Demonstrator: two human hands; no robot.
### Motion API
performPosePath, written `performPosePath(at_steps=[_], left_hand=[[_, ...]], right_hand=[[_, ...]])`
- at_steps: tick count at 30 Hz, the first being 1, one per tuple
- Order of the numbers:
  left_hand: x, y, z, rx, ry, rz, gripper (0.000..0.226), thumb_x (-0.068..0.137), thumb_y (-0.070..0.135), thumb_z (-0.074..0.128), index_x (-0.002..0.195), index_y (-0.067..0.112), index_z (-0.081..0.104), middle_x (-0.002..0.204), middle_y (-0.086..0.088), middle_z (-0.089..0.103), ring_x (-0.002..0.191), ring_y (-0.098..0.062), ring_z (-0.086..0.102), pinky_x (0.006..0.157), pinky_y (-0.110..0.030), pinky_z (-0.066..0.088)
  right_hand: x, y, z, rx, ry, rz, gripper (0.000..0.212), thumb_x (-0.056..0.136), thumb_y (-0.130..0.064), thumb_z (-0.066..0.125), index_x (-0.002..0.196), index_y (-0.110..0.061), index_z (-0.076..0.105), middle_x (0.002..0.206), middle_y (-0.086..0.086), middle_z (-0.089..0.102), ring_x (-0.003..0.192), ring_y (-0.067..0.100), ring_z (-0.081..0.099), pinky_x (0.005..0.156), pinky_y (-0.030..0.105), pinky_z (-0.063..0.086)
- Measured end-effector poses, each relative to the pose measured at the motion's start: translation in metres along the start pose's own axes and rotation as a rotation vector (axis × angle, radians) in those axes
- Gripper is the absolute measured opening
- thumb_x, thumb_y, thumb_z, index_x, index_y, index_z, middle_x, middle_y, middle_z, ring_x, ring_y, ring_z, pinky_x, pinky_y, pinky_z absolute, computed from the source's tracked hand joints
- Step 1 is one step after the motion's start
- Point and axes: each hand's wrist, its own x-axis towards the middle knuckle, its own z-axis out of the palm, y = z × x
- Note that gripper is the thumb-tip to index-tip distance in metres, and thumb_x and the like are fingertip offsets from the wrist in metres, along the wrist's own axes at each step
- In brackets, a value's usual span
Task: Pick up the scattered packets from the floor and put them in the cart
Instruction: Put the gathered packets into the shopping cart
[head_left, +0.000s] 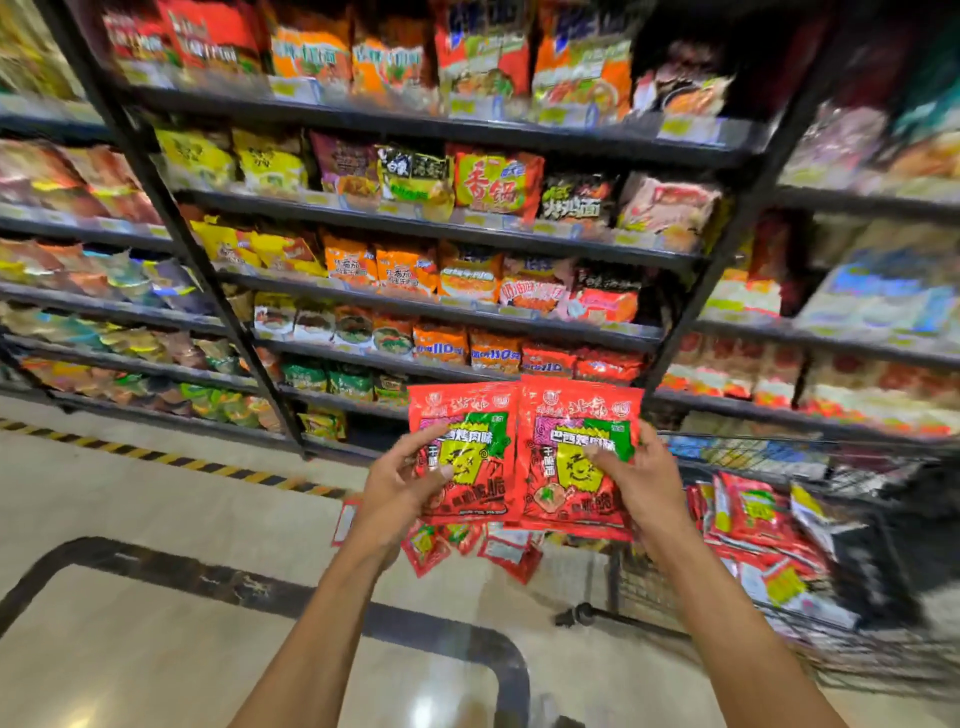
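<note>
My left hand (400, 488) grips a red packet (467, 415) with a yellow-green label, held upright in front of me. My right hand (636, 480) grips a matching red packet (566, 499) right beside it, the two edges overlapping. Several more red packets (467, 543) lie scattered on the floor just below my hands. The black wire cart (779, 457) stands to the right, and a heap of the same red packets (763, 525) lies inside it.
Tall black shelves (467, 223) packed with noodle packets fill the view ahead. A yellow-black hazard stripe (171, 460) runs along the floor at the shelf base. The beige floor has a dark inlaid border (208, 574) near my feet.
</note>
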Motion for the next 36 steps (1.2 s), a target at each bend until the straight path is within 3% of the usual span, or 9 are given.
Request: performPosePath(at_steps=[2, 4, 9, 11, 14, 16, 24, 31, 36], left_hand=[[-0.006, 0.001, 0.031, 0.015, -0.033, 0.011, 0.052, 0.088, 0.003, 0.077, 0.121, 0.043, 0.073, 0.129, -0.029, 0.063, 0.091, -0.035, 0.067, 0.073, -0.04, 0.06], [-0.011, 0.004, 0.065, 0.015, -0.101, -0.001, 0.053, 0.088, 0.002, 0.077, 0.121, 0.043, 0.072, 0.122, -0.019, 0.069, 0.097, -0.03, 0.065, 0.072, -0.033, 0.056], [-0.023, 0.001, 0.169, 0.056, -0.246, -0.057, 0.054, 0.088, -0.008, 0.074, 0.124, 0.032, 0.07, 0.104, -0.006, 0.066, 0.063, -0.017, 0.056, 0.056, -0.029, 0.054], [-0.028, -0.005, 0.215, 0.074, -0.27, -0.071, 0.054, 0.088, -0.007, 0.075, 0.123, 0.034, 0.071, 0.097, -0.01, 0.068, 0.061, -0.02, 0.056, 0.056, -0.032, 0.053], [-0.035, -0.015, 0.292, 0.081, -0.308, -0.088, 0.054, 0.086, -0.009, 0.075, 0.123, 0.031, 0.071, 0.075, -0.012, 0.062, 0.058, -0.023, 0.055, 0.052, -0.031, 0.051], [-0.044, -0.022, 0.345, 0.087, -0.308, -0.105, 0.053, 0.085, -0.01, 0.076, 0.123, 0.027, 0.071, 0.07, -0.006, 0.065, 0.057, -0.023, 0.055, 0.052, -0.028, 0.051], [-0.052, -0.036, 0.508, 0.042, -0.308, -0.126, 0.052, 0.086, -0.011, 0.074, 0.118, 0.029, 0.073, 0.126, -0.004, 0.069, 0.06, -0.022, 0.06, 0.059, -0.029, 0.059], [-0.005, -0.064, 0.575, 0.084, -0.293, -0.139, 0.056, 0.084, -0.008, 0.077, 0.115, 0.038, 0.075, 0.143, -0.002, 0.06, 0.065, -0.022, 0.067, 0.062, -0.032, 0.06], [0.047, -0.095, 0.606, 0.118, -0.341, -0.204, 0.059, 0.084, -0.005, 0.078, 0.118, 0.043, 0.073, 0.146, -0.001, 0.057, 0.115, -0.031, 0.068, 0.093, -0.053, 0.06]], right_hand=[[-0.016, -0.004, -0.034, 0.001, 0.052, -0.003, 0.043, 0.088, -0.006, 0.08, 0.125, -0.02, 0.062, 0.108, 0.001, 0.08, 0.098, 0.021, 0.078, 0.086, 0.042, 0.062], [-0.029, -0.008, -0.071, 0.004, 0.116, -0.019, 0.041, 0.088, -0.005, 0.08, 0.122, -0.02, 0.063, 0.104, 0.0, 0.081, 0.096, 0.021, 0.078, 0.086, 0.044, 0.063], [-0.051, -0.004, -0.177, -0.017, 0.212, -0.05, 0.044, 0.088, -0.011, 0.081, 0.125, -0.026, 0.064, 0.118, -0.001, 0.078, 0.111, 0.02, 0.074, 0.101, 0.047, 0.057], [-0.059, -0.004, -0.223, -0.021, 0.226, -0.046, 0.051, 0.09, -0.014, 0.08, 0.135, -0.024, 0.06, 0.125, -0.003, 0.075, 0.118, 0.016, 0.07, 0.106, 0.043, 0.054], [-0.067, 0.002, -0.304, -0.012, 0.242, -0.044, 0.042, 0.092, -0.016, 0.078, 0.128, -0.028, 0.062, 0.113, -0.011, 0.077, 0.103, -0.001, 0.072, 0.097, 0.027, 0.058], [-0.069, 0.009, -0.36, -0.036, 0.266, -0.006, 0.039, 0.091, -0.022, 0.08, 0.125, -0.032, 0.063, 0.113, -0.008, 0.077, 0.106, 0.008, 0.073, 0.1, 0.041, 0.058], [-0.053, 0.026, -0.517, 0.004, 0.356, 0.04, 0.032, 0.095, -0.014, 0.075, 0.119, -0.033, 0.063, 0.113, -0.003, 0.078, 0.105, 0.02, 0.075, 0.095, 0.053, 0.06], [0.016, 0.037, -0.573, -0.031, 0.349, 0.053, 0.033, 0.096, -0.016, 0.073, 0.109, -0.043, 0.062, 0.111, -0.008, 0.076, 0.104, 0.012, 0.074, 0.093, 0.045, 0.06], [0.073, 0.06, -0.592, -0.031, 0.348, 0.109, 0.033, 0.095, -0.014, 0.074, 0.114, -0.039, 0.062, 0.112, -0.006, 0.078, 0.102, 0.015, 0.076, 0.087, 0.04, 0.062]])
